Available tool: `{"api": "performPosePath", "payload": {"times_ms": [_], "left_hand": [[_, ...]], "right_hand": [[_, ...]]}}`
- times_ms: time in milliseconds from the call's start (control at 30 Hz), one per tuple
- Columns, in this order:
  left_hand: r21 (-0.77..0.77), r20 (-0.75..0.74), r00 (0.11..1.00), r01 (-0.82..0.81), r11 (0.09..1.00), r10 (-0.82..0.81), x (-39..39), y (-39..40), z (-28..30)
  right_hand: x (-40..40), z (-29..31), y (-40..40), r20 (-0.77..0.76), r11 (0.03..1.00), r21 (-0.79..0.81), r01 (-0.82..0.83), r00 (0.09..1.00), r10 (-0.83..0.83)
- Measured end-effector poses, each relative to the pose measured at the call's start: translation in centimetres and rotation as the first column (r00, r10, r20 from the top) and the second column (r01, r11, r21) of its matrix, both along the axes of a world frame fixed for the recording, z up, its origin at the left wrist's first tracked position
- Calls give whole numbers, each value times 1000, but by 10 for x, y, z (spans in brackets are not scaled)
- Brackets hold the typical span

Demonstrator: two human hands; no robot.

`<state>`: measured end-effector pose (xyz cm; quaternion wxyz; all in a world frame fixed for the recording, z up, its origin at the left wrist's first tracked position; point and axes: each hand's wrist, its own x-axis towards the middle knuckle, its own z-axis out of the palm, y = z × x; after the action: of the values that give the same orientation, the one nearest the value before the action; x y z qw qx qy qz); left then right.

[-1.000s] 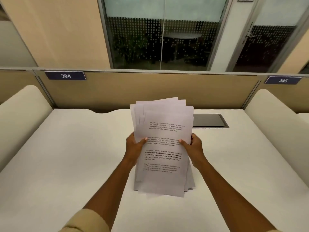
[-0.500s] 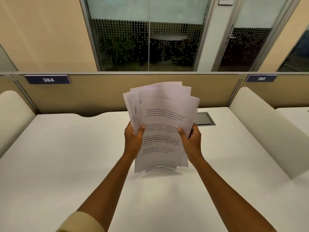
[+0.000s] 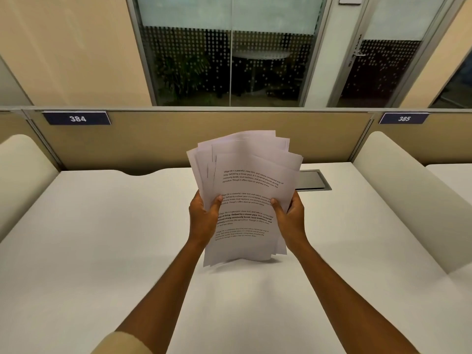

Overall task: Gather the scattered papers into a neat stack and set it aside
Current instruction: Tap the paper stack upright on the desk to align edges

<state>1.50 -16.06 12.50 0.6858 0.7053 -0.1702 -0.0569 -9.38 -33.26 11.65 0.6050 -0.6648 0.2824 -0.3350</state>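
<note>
A bundle of several white printed papers point(image 3: 245, 185) stands nearly upright above the middle of the white desk point(image 3: 102, 238), its lower edges just over the desk surface. The sheets are fanned unevenly at the top, with corners sticking out left and right. My left hand point(image 3: 203, 221) grips the bundle's left edge, thumb on the front sheet. On the right edge, my right hand point(image 3: 290, 221) holds it the same way. Printed text paragraphs show on the front sheet.
A tan partition point(image 3: 178, 141) with number plates 384 point(image 3: 77, 118) and 385 point(image 3: 404, 118) runs along the desk's far edge. A grey cable hatch point(image 3: 313, 180) lies just behind the papers on the right. Cream padded dividers point(image 3: 408, 190) flank the desk on both sides.
Both hands have lifted the papers from lying tilted on the desk to nearly upright, and the bundle has fanned out more at the top. The camera view has shifted slightly.
</note>
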Motion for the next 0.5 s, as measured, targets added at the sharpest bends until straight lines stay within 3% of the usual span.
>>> {"api": "performPosePath", "payload": {"times_ms": [500], "left_hand": [[3,-22,999,-30,1000,30,-1,0,-10]], "right_hand": [[2,-10,-2,-89,997,-27,-77,993,75]]}}
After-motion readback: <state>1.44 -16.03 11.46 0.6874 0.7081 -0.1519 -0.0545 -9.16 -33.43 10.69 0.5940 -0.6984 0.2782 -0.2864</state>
